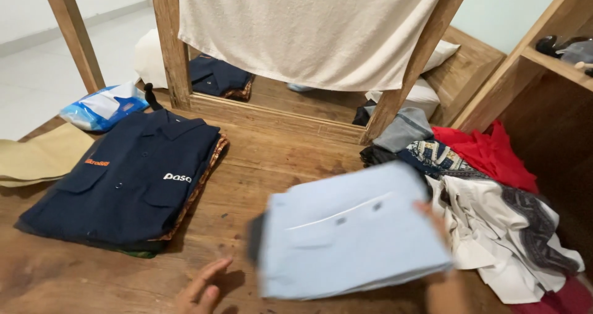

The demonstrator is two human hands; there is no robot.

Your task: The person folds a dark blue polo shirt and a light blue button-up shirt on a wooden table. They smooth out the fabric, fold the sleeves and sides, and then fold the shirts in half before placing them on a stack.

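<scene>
While the right hand [435, 227] lifts the folded blue shirt [352, 230] by one edge, fingers clamped on it above the wooden surface [259, 165], the left hand [201, 289] rests loosely spread, and I'd fear the folds slipping open.
</scene>
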